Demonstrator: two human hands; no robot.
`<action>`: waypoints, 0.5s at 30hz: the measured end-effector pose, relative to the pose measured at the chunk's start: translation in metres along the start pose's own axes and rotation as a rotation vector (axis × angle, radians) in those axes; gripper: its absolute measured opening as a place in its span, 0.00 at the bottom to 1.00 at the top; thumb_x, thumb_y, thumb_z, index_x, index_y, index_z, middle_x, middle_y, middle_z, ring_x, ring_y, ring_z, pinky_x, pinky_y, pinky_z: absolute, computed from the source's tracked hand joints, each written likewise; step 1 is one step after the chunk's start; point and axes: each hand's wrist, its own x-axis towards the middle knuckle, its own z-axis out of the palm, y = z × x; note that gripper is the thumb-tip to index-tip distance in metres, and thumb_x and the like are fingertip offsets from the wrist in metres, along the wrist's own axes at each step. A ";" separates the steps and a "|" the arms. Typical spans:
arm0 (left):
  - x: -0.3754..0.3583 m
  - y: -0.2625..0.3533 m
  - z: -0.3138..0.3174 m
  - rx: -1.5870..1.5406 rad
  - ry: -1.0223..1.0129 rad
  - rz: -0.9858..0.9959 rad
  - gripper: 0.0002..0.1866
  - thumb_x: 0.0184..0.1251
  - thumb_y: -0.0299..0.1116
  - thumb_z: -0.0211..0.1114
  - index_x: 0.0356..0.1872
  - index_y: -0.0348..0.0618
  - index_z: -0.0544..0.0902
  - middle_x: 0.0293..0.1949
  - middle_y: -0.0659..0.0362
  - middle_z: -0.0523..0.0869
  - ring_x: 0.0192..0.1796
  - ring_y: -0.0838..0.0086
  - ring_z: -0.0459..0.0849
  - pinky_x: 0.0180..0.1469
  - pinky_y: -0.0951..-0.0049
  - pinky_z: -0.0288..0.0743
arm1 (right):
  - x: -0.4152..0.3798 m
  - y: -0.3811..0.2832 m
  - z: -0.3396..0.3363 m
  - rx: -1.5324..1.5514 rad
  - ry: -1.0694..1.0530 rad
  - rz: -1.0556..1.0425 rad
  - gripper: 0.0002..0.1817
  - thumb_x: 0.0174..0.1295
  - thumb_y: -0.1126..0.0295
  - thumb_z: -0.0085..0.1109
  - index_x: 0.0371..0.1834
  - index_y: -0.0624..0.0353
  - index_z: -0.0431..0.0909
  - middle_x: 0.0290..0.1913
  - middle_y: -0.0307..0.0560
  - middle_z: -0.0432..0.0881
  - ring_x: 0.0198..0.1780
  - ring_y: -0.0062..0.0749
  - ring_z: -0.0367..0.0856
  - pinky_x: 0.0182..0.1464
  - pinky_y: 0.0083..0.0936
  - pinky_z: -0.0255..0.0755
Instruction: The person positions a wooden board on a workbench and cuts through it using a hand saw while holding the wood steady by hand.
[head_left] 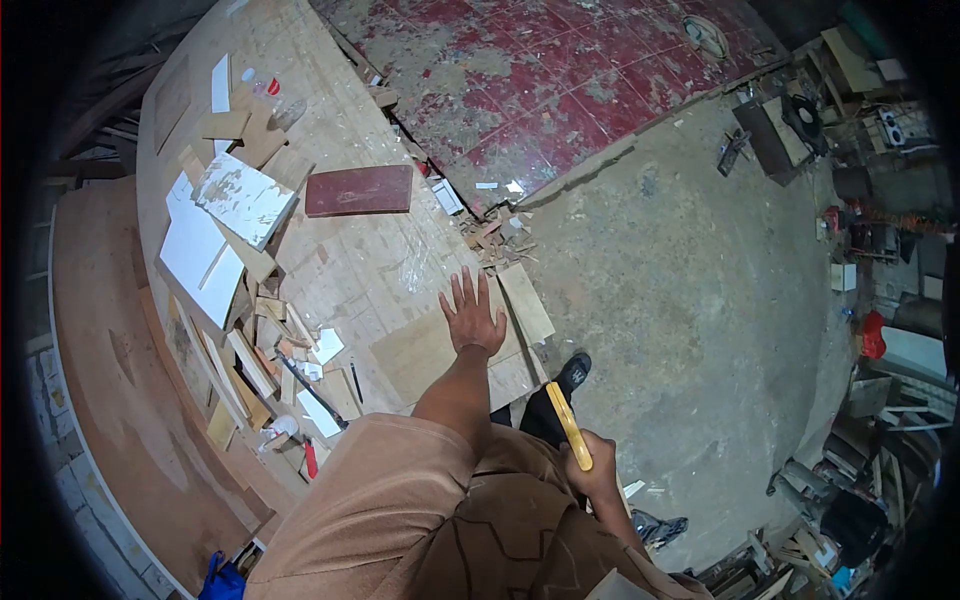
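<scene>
My left hand (473, 318) lies palm down with fingers spread on a thin, pale plywood sheet (408, 358) at the near end of the wooden worktable (345, 265). In my right hand (592, 465), low and to the right beside my body, is a long, narrow yellow tool (568, 425), pointing up and forward. My fingers are wrapped round its lower part; its exact kind I cannot tell. Just right of my left hand, a narrow pale board (525, 303) sits at the table's edge. A dark pencil-like stick (356, 382) lies left of my left forearm.
A dark red board (358, 191) lies farther up the table. White panels (205, 255), wood offcuts and a clear bottle (288, 114) crowd its left side. Wood scraps (500, 235) gather at the right edge. Beyond are red tiles (560, 90) and concrete floor (690, 290), with clutter along the right.
</scene>
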 end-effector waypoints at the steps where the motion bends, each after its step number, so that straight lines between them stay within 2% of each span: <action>1: -0.001 -0.001 0.000 -0.012 0.023 0.007 0.47 0.67 0.50 0.55 0.84 0.50 0.46 0.84 0.48 0.42 0.85 0.49 0.38 0.80 0.36 0.29 | 0.000 0.001 0.002 0.001 0.005 0.000 0.12 0.60 0.67 0.67 0.26 0.62 0.75 0.22 0.55 0.77 0.23 0.41 0.80 0.30 0.35 0.73; 5: -0.001 -0.002 0.001 -0.026 0.036 0.017 0.46 0.67 0.50 0.55 0.84 0.50 0.47 0.84 0.48 0.42 0.85 0.48 0.38 0.80 0.36 0.29 | 0.047 0.024 0.030 -0.074 -0.026 -0.122 0.12 0.59 0.67 0.67 0.26 0.62 0.76 0.23 0.56 0.78 0.22 0.46 0.77 0.30 0.36 0.72; 7: -0.001 -0.003 0.004 -0.014 0.041 0.021 0.46 0.68 0.51 0.54 0.84 0.51 0.47 0.84 0.48 0.41 0.85 0.49 0.37 0.80 0.37 0.28 | 0.090 0.046 0.059 -0.041 0.094 -0.350 0.12 0.60 0.66 0.66 0.28 0.63 0.77 0.23 0.56 0.78 0.22 0.48 0.77 0.29 0.37 0.71; 8: -0.001 -0.004 0.005 -0.006 0.052 0.024 0.46 0.69 0.52 0.54 0.84 0.52 0.47 0.85 0.49 0.41 0.85 0.50 0.36 0.81 0.37 0.27 | 0.104 0.038 0.058 -0.036 0.093 -0.351 0.12 0.60 0.66 0.66 0.28 0.63 0.77 0.23 0.56 0.78 0.22 0.48 0.77 0.29 0.37 0.71; 10: -0.001 -0.002 0.000 0.002 0.034 0.009 0.45 0.69 0.52 0.53 0.84 0.52 0.47 0.85 0.49 0.41 0.85 0.50 0.37 0.81 0.37 0.27 | 0.125 0.018 0.053 0.047 0.024 -0.188 0.12 0.60 0.65 0.66 0.29 0.63 0.77 0.25 0.63 0.80 0.30 0.61 0.84 0.32 0.46 0.75; 13: -0.005 -0.001 0.000 0.005 0.001 -0.002 0.45 0.69 0.52 0.53 0.84 0.53 0.47 0.85 0.49 0.41 0.85 0.51 0.37 0.81 0.37 0.28 | 0.109 0.010 0.062 0.055 0.047 -0.162 0.12 0.61 0.66 0.65 0.30 0.64 0.76 0.26 0.64 0.80 0.31 0.62 0.84 0.32 0.46 0.75; 15: -0.001 -0.001 -0.001 0.000 0.013 -0.011 0.45 0.69 0.51 0.53 0.84 0.53 0.47 0.85 0.50 0.42 0.85 0.51 0.37 0.81 0.38 0.29 | 0.085 -0.006 0.053 0.042 0.067 -0.222 0.12 0.62 0.66 0.65 0.30 0.63 0.76 0.27 0.63 0.81 0.31 0.61 0.84 0.32 0.46 0.75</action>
